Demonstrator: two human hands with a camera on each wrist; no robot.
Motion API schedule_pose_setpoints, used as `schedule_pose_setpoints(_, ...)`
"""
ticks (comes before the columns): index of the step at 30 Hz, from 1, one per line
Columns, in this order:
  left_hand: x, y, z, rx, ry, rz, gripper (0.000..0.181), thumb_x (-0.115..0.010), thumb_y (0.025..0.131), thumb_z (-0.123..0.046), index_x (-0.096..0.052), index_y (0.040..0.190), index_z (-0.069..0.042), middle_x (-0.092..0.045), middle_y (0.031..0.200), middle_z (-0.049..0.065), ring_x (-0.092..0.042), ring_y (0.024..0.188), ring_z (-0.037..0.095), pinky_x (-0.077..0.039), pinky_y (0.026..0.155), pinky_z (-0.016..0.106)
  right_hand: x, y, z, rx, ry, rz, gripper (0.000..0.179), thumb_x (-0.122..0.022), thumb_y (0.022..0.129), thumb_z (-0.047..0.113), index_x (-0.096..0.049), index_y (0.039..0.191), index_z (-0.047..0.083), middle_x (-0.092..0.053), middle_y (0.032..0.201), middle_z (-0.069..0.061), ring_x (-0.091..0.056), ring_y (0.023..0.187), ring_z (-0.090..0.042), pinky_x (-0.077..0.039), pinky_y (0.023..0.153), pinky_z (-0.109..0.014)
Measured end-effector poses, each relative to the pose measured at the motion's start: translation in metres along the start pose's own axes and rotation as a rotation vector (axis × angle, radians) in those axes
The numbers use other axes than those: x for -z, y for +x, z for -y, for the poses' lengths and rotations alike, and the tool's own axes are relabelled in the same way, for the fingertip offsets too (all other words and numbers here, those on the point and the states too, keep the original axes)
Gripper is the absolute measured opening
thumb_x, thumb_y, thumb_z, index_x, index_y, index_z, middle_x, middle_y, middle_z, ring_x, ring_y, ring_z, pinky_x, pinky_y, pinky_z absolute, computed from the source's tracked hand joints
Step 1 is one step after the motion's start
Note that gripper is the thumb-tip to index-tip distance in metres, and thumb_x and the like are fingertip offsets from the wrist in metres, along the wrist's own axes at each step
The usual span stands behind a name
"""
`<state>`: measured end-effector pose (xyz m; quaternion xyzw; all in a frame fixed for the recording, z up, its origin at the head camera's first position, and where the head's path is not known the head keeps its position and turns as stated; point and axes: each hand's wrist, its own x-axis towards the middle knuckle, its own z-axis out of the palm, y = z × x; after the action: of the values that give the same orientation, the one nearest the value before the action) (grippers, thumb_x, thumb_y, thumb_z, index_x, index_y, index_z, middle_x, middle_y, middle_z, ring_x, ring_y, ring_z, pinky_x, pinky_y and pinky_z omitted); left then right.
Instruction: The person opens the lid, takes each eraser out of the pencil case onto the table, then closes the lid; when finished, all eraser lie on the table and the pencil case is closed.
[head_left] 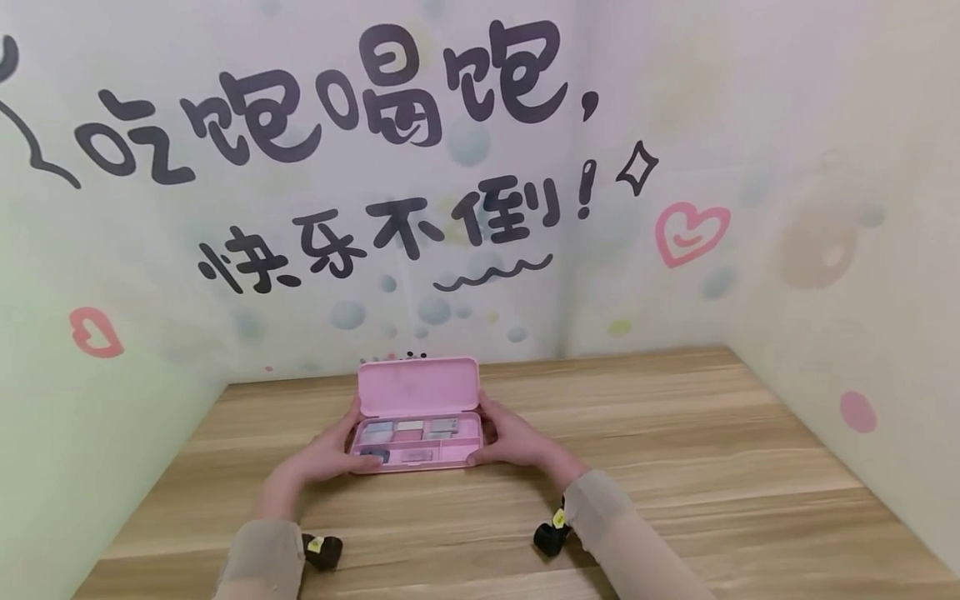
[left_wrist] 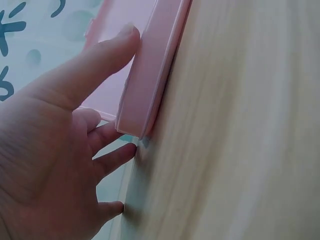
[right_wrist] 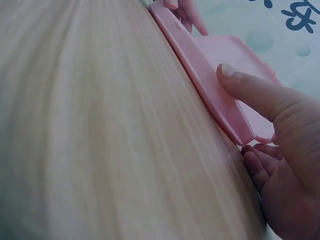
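Observation:
A pink pencil case point(head_left: 456, 452) lies on the wooden table with its lid point(head_left: 418, 388) raised at the back. Inside, small pale and grey blocks point(head_left: 408, 435) fill part of the rear compartment. A dark small item point(head_left: 375, 455) and a clear one point(head_left: 417, 455) lie in front; their kinds are too small to tell. My left hand point(head_left: 330, 450) grips the left end, thumb along the front rim, fingers around the side. At the right end, my right hand point(head_left: 513, 437) holds it likewise. Both wrist views show thumbs on the case's front wall point(left_wrist: 150, 65).
The wooden tabletop point(head_left: 637, 433) spreads around the case. Behind it stands a printed wall point(head_left: 480, 325) with black lettering and hearts, and side walls close in left and right. A black wrist device point(head_left: 324, 552) sits by each sleeve.

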<state>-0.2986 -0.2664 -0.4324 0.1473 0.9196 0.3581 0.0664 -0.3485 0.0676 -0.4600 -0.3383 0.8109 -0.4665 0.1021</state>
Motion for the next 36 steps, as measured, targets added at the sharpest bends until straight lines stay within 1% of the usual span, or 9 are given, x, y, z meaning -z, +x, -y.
schedule_pose_setpoints(4, 0.000, 0.001, 0.000, 0.029, 0.039, 0.012, 0.118, -0.079, 0.078, -0.044, 0.001, 0.154, -0.002, -0.013, 0.155, 0.031, -0.016, 0.140, 0.050, -0.018, 0.109, 0.064, 0.000, 0.000, 0.000, -0.052, -0.046, -0.029, 0.116, -0.087, 0.073, 0.026, -0.009, 0.155, 0.002, -0.031, 0.150, -0.018, -0.046, 0.124, -0.020, -0.039, 0.103, -0.034)
schedule_pose_setpoints(7, 0.001, 0.001, 0.000, 0.046, 0.055, 0.017, 0.119, -0.079, 0.077, -0.046, 0.000, 0.154, -0.002, -0.012, 0.155, 0.032, -0.015, 0.140, 0.051, -0.018, 0.108, 0.065, 0.000, 0.000, 0.000, -0.075, -0.061, -0.033, 0.113, -0.087, 0.073, 0.030, -0.014, 0.155, 0.003, -0.021, 0.155, -0.020, -0.035, 0.135, -0.026, -0.032, 0.110, -0.039)
schedule_pose_setpoints(10, 0.001, -0.001, -0.001, 0.066, 0.067, 0.015, 0.119, -0.079, 0.076, -0.046, -0.002, 0.155, -0.002, -0.013, 0.154, 0.032, -0.016, 0.139, 0.052, -0.019, 0.107, 0.067, -0.001, 0.000, 0.001, -0.100, -0.087, -0.024, 0.110, -0.086, 0.074, 0.035, -0.018, 0.154, 0.002, -0.015, 0.157, -0.020, -0.023, 0.141, -0.029, -0.026, 0.113, -0.042)
schedule_pose_setpoints(12, 0.000, -0.003, -0.002, 0.078, 0.075, 0.016, 0.119, -0.079, 0.076, -0.046, -0.002, 0.155, -0.002, -0.014, 0.154, 0.033, -0.016, 0.138, 0.053, -0.019, 0.106, 0.068, -0.002, 0.000, 0.002, -0.110, -0.107, -0.020, 0.109, -0.085, 0.074, 0.037, -0.020, 0.153, 0.001, -0.014, 0.158, -0.020, -0.021, 0.143, -0.030, -0.025, 0.113, -0.043)
schedule_pose_setpoints(19, 0.000, -0.002, -0.007, 0.131, 0.082, 0.022, 0.116, -0.077, 0.076, -0.047, -0.004, 0.155, -0.003, -0.012, 0.155, 0.032, -0.010, 0.138, 0.056, -0.010, 0.105, 0.072, -0.001, -0.001, 0.005, -0.122, -0.148, -0.023, 0.106, -0.085, 0.074, 0.037, -0.023, 0.152, -0.002, -0.016, 0.157, -0.020, -0.021, 0.143, -0.032, -0.024, 0.114, -0.044)
schedule_pose_setpoints(24, -0.001, 0.000, -0.008, 0.119, 0.101, 0.030, 0.114, -0.076, 0.077, -0.046, -0.008, 0.154, 0.002, -0.015, 0.154, 0.032, -0.011, 0.138, 0.055, -0.012, 0.105, 0.071, 0.001, -0.001, 0.005, -0.124, -0.171, -0.015, 0.105, -0.084, 0.075, 0.038, -0.024, 0.151, -0.004, -0.017, 0.157, -0.019, -0.021, 0.143, -0.031, -0.024, 0.114, -0.044)
schedule_pose_setpoints(29, -0.002, 0.001, -0.006, 0.117, 0.107, 0.034, 0.113, -0.076, 0.077, -0.046, -0.009, 0.153, 0.003, -0.016, 0.154, 0.031, -0.012, 0.138, 0.054, -0.013, 0.105, 0.071, 0.003, -0.001, 0.003, -0.105, -0.170, -0.010, 0.105, -0.084, 0.074, 0.038, -0.026, 0.149, -0.005, -0.018, 0.156, -0.021, -0.023, 0.142, -0.033, -0.026, 0.112, -0.046)
schedule_pose_setpoints(32, -0.002, 0.000, -0.004, 0.112, 0.115, 0.028, 0.112, -0.076, 0.077, -0.046, -0.010, 0.153, 0.003, -0.017, 0.154, 0.031, -0.013, 0.138, 0.053, -0.014, 0.106, 0.070, 0.008, 0.000, 0.004, -0.087, -0.163, 0.000, 0.095, -0.082, 0.077, 0.035, -0.032, 0.148, -0.004, -0.024, 0.154, -0.022, -0.028, 0.139, -0.035, -0.029, 0.111, -0.047)
schedule_pose_setpoints(36, -0.003, 0.000, -0.002, 0.116, 0.119, 0.026, 0.112, -0.076, 0.077, -0.047, -0.010, 0.153, 0.003, -0.018, 0.155, 0.030, -0.012, 0.139, 0.053, -0.014, 0.106, 0.070, 0.020, 0.003, 0.012, -0.073, -0.212, 0.018, 0.077, -0.077, 0.081, 0.028, -0.044, 0.143, -0.002, -0.040, 0.145, -0.023, -0.040, 0.132, -0.036, -0.034, 0.108, -0.048)
